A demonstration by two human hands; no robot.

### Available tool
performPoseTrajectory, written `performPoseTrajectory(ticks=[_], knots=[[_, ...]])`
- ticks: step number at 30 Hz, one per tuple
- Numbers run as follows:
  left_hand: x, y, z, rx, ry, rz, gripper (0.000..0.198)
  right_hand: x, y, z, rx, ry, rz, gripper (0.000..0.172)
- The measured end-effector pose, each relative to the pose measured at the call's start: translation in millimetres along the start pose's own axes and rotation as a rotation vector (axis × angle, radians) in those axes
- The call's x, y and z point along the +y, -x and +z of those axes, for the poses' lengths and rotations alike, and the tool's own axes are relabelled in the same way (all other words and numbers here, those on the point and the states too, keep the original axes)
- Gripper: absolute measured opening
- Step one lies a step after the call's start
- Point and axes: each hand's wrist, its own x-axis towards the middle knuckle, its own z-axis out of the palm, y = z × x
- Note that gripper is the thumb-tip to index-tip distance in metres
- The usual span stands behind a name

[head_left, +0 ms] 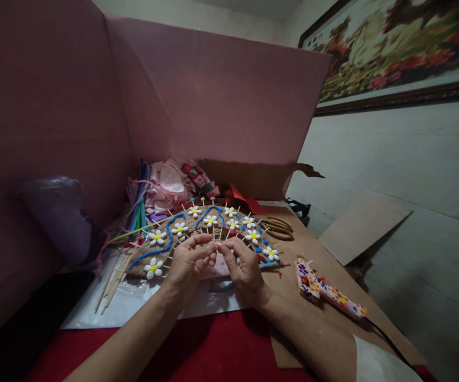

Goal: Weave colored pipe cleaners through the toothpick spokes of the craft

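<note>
My left hand (193,260) and my right hand (246,269) meet fingertip to fingertip in front of a twine-wrapped arch (146,257). Both are closed in a pinch; whatever small thing lies between the fingers is too small to make out. White daisy-like flowers (157,237) with yellow centres, a wavy blue strip (169,239) and blue dots cover the arch. Short wooden sticks poke out along its inner and outer edges, some tipped with coloured bits. Below my fingers lies a pink-and-white piece (215,269), partly hidden by the hands.
A flower-patterned glue gun (327,291) rests on brown cardboard at right, its cord trailing. Behind it are gold-handled scissors (277,228). Loose wooden sticks (114,281), pipe cleaners (142,204) and pink wrapping (168,185) lie left and behind. Pink panels (217,95) stand around the back.
</note>
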Motion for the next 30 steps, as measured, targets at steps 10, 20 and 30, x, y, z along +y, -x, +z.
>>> performPoseTrajectory(ticks=[10,20,30], knots=[[-3.9,-1.8,-3.8,-0.012,-0.058,0.090,0.033,-1.5,1.1,-0.8,-0.019,0.047,-0.031,0.015],[-11.2,0.7,-2.0,-0.113,-0.278,0.320,0.020,1.0,2.2,-1.1,0.005,0.153,-0.041,0.015],[-7.1,-3.9,-2.6,-0.013,-0.034,0.196,0.027,6.9,-4.4,-1.0,0.049,-0.103,0.237,0.021]])
